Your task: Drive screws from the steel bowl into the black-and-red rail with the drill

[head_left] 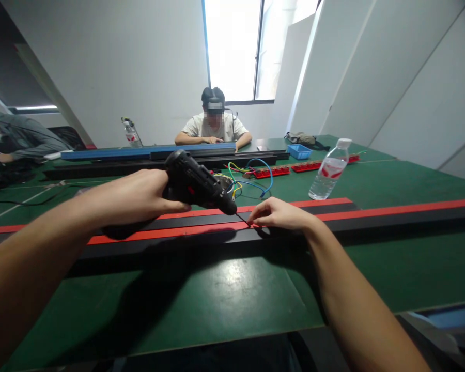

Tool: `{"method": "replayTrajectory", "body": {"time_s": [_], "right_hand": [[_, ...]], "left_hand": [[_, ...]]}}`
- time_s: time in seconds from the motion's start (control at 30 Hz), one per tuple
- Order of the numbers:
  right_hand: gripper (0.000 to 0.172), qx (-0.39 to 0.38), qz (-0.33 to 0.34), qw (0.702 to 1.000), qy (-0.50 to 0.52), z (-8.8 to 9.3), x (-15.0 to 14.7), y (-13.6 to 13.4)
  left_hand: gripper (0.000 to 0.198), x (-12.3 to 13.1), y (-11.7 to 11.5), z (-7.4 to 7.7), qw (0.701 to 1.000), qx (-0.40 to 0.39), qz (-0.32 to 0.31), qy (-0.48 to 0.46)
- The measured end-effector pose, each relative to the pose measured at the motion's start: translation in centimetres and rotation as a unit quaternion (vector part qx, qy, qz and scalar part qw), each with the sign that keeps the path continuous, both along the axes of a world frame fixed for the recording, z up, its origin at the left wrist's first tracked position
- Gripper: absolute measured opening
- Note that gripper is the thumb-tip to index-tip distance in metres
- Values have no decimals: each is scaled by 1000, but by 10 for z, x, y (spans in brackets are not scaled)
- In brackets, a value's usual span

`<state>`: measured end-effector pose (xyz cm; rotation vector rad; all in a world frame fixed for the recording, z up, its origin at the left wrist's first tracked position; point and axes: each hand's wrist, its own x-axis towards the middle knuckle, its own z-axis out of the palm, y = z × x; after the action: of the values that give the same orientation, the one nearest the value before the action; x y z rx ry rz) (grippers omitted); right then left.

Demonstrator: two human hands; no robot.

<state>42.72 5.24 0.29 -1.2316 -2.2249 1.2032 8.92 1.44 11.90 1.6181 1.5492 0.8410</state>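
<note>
My left hand (pixel 134 196) is wrapped round the grip of a black cordless screwdriver (pixel 197 183), whose thin bit slants down to the right onto a long black and red rail (pixel 372 214) lying across the green table (pixel 225 294). My right hand (pixel 281 213) rests on the rail just right of the bit tip, thumb and forefinger pinched at something too small to make out where the bit meets the rail.
A clear water bottle (pixel 329 170) stands behind the rail at the right. Coloured wires (pixel 248 178), red strips (pixel 306 166) and a blue tray (pixel 299 151) lie further back. Another blue and black rail (pixel 151 153) lies before a seated person (pixel 214 124); another person's sleeve (pixel 19 137) is at far left.
</note>
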Motion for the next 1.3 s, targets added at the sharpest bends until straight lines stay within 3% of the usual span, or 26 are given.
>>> {"method": "replayTrajectory", "body": {"time_s": [0.07, 0.13, 0.23, 0.37, 0.57, 0.7, 0.83, 0.97, 1.1, 1.3], "right_hand": [[27, 7, 8, 1000, 4, 0, 1, 1], [26, 11, 11, 1000, 11, -1, 1, 2], [28, 8, 7, 1000, 10, -3, 0, 3], [28, 16, -5, 1000, -12, -2, -1, 2], [37, 14, -37, 999, -22, 2, -12, -3], [54, 42, -124, 986, 103, -11, -30, 0], [57, 34, -178, 952, 245, -24, -50, 4], [55, 45, -195, 946, 256, -26, -58, 3], [54, 59, -218, 943, 243, -26, -57, 3], [50, 35, -212, 944, 250, -31, -52, 7]], "left_hand": [[45, -15, -3, -15, 990, 38, -32, 131], [46, -25, -6, -31, 989, 43, -44, 132], [45, -35, -8, -49, 997, -5, -48, 65], [46, -46, -5, -65, 996, -81, 2, -24], [36, -62, -3, -87, 959, -158, 40, -233], [26, -63, -8, -96, 937, -183, 50, -295], [23, -56, -13, -98, 929, -184, 61, -316], [25, -55, -12, -103, 935, -169, 56, -306], [32, -57, -8, -112, 936, -154, 12, -316], [33, -58, -6, -117, 941, -145, -8, -307]]}}
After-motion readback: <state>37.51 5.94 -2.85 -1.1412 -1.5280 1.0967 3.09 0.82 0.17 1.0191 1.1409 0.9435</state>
